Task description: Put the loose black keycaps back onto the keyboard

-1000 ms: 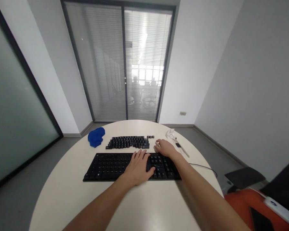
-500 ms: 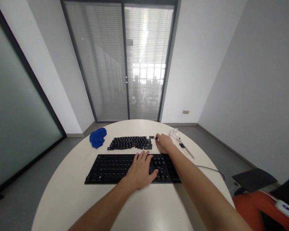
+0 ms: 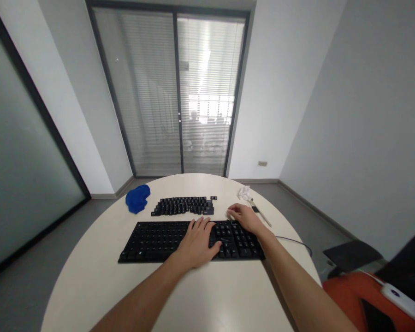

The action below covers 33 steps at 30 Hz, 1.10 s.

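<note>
Across the pale round table [image 3: 90,276], a black keyboard [image 3: 152,242] is lying crosswise before the person. Just beyond it, a block of loose keys [image 3: 181,206] is standing in tight rows. The left hand [image 3: 197,242] is resting on the keyboard, fingers spread apart and gripping nothing. The right hand [image 3: 245,217] is bending over the keyboard's far edge, fingers curling close together; whether they are pinching a key, I cannot tell. At far left, a blue cloth [image 3: 137,198] is lying bunched; at right, a thin stick [image 3: 262,213] is lying by a white tissue [image 3: 243,192]. Two small keys [image 3: 213,198] are sitting beyond the block's right end. Slipping fingertips could be sending a key skidding, and a careless knuckle brushing the rows could be scrambling their order.
</note>
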Available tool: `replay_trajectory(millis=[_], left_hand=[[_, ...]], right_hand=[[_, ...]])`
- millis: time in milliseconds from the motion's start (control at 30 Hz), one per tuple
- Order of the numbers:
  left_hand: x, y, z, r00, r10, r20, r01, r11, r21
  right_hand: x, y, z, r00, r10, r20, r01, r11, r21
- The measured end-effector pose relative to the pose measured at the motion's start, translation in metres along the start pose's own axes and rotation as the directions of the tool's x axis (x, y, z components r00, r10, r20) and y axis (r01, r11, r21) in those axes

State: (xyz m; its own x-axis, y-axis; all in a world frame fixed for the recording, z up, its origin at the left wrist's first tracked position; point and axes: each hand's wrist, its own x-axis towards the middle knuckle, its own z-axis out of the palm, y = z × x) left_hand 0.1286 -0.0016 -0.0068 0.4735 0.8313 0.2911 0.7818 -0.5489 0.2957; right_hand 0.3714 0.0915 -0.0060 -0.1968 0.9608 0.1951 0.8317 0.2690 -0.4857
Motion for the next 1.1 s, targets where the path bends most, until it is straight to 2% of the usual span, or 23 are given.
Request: replay_trajectory(millis=[33,100,233,400,700,967,1100], left_hand=[[0.000,0.000,0.000,1.000,0.000,0.001,0.000,1.000,0.003],[0.000,0.001,-0.001,1.000,-0.003,0.006,0.003,1.000,0.011],[0.001,0.002,-0.001,1.000,-0.007,0.009,0.007,1.000,0.020],[0.000,0.003,-0.002,1.000,-0.012,0.014,0.012,1.000,0.010],[0.000,0.005,-0.005,0.999,-0.026,0.041,0.025,1.000,0.014],[0.000,0.007,-0.007,0.998,-0.029,0.051,0.027,0.999,0.042],[0.000,0.006,-0.006,0.999,-0.024,0.044,0.022,0.999,0.043]], right_hand=[[-0.006,0.000,-0.001,0.999,-0.041,0.006,0.040,0.987,0.155],[-0.015,-0.001,-0.003,0.993,-0.112,0.023,0.097,0.931,0.351],[-0.025,-0.011,-0.008,0.986,-0.165,0.039,0.127,0.873,0.471],[-0.029,-0.016,-0.007,0.976,-0.195,0.095,0.126,0.867,0.482],[-0.027,-0.020,-0.004,0.979,-0.194,0.069,0.150,0.903,0.403],[-0.028,-0.017,-0.006,0.974,-0.212,0.080,0.159,0.890,0.426],[-0.026,-0.013,-0.003,0.985,-0.163,0.048,0.128,0.899,0.418]])
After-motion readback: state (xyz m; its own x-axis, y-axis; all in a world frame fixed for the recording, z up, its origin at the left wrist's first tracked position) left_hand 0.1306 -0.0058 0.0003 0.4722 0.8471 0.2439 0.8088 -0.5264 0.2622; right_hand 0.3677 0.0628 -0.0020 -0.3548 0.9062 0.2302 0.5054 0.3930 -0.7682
